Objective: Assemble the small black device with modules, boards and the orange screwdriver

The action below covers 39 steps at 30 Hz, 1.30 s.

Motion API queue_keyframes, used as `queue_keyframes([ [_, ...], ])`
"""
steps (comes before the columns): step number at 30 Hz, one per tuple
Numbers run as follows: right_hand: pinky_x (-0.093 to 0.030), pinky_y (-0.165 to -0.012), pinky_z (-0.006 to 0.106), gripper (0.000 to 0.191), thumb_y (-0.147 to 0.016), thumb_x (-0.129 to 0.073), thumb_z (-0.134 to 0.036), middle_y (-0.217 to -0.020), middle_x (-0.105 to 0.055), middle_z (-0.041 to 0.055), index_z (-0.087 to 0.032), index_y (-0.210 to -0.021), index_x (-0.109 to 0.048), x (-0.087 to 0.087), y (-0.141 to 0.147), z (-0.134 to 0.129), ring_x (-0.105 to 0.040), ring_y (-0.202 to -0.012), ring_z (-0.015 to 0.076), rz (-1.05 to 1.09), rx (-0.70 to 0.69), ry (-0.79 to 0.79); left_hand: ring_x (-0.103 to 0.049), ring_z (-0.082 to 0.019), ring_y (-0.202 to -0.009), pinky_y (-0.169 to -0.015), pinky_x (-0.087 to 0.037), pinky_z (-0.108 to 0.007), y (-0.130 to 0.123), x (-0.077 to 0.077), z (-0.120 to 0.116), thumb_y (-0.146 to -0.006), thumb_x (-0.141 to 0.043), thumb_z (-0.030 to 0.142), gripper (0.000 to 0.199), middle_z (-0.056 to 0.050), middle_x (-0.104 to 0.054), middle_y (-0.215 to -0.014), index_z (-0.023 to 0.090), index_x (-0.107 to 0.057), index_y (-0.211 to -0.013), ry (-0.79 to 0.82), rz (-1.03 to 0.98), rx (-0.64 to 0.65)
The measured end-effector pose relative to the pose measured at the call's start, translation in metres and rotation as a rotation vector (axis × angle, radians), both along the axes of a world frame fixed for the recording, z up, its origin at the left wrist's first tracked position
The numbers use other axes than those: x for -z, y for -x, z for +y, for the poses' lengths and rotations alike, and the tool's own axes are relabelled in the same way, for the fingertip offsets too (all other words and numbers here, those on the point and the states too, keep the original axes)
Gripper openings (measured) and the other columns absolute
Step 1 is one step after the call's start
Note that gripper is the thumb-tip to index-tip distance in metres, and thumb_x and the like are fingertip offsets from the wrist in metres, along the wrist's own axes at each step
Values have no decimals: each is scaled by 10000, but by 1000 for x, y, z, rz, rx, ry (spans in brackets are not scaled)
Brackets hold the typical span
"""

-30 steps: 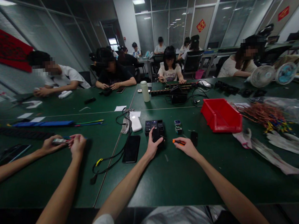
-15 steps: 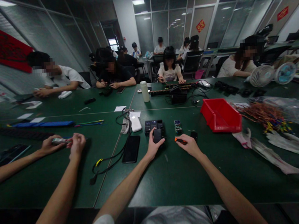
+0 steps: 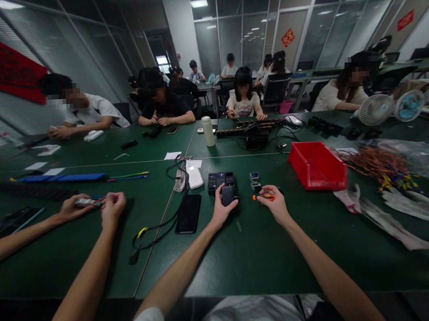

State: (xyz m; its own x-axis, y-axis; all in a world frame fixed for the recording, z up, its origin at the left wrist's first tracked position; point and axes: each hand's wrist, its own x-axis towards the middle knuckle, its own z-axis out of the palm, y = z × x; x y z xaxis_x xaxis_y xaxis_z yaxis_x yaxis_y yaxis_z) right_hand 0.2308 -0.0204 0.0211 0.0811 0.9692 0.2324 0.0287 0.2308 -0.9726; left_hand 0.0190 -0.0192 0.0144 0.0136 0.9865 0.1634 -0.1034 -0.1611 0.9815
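Observation:
My left hand (image 3: 224, 205) is closed around a small black box-shaped case (image 3: 228, 195), thumb along its near side. Just beyond it sits a black tray-like unit (image 3: 212, 183) with several square sections, partly covered by the hand. My right hand (image 3: 276, 205) grips a slim orange-and-black hand tool (image 3: 268, 197); its exact kind is too small to tell. A little farther off, a small electronic module (image 3: 254, 176) lies on the table, close to the right fingertips. A dark flat piece beside the right hand is mostly hidden by it.
A red bin (image 3: 317, 167) stands at right, near gloves (image 3: 383, 218) and bundled wires (image 3: 380, 164). To the left lie a phone (image 3: 188, 213), a black cable (image 3: 160, 226) and a white device (image 3: 194, 176). A neighbour's hands (image 3: 111, 209) work at far left; others sit opposite.
My right hand has turned and shifted slightly, so more of the orange tool shows. The black case in my left hand has moved slightly right. The neighbour's right hand has drawn a little away.

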Motion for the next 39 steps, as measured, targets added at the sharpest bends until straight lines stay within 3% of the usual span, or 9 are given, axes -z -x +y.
queue_keyframes([
  [3,-516,-654,308,398,-681,-681,-359,-898,-586,44,-215,-1006,-503,1,2,0,-572,-824,189,112,1,59,-549,-170,-914,-860,-436,-343,0,0,0,-653,-707,325,808,-42,-535,-1028,272,-270,-1331,-15,26,-8],
  [11,-495,-728,350,179,-754,-519,-284,-947,-587,42,-227,-921,-489,8,-3,6,-583,-886,197,405,-49,142,-532,-170,-935,-892,-408,-354,-1,0,-2,-675,-690,338,800,-45,-524,-1033,264,-244,-1335,-61,80,23],
  [17,-484,-677,326,209,-729,-491,-248,-971,-575,50,-231,-935,-460,7,-5,6,-572,-869,201,341,-66,132,-529,-167,-920,-878,-409,-342,-1,0,-2,-687,-679,343,771,-46,-517,-1039,258,-247,-1319,-62,91,30],
  [25,-370,-444,213,180,-711,-527,-260,-788,-506,-16,-225,-874,-459,11,-7,7,-442,-520,90,208,-78,157,-517,-159,-919,-888,-395,-328,3,3,0,-746,-613,383,699,-48,-478,-1074,270,-232,-1321,-41,102,21],
  [34,-433,-497,243,189,-719,-513,-226,-909,-547,15,-236,-902,-465,5,-6,3,-492,-593,110,323,-120,150,-472,-184,-1016,-948,-345,-334,4,4,1,-784,-559,406,578,-54,-460,-1099,251,-304,-1279,-45,116,-8],
  [39,-497,-593,286,162,-746,-560,-253,-899,-577,16,-227,-879,-471,7,-2,3,-544,-637,122,365,-87,127,-518,-168,-925,-905,-389,-337,4,6,1,-817,-505,421,539,-52,-475,-1068,258,-311,-1293,-17,91,2],
])
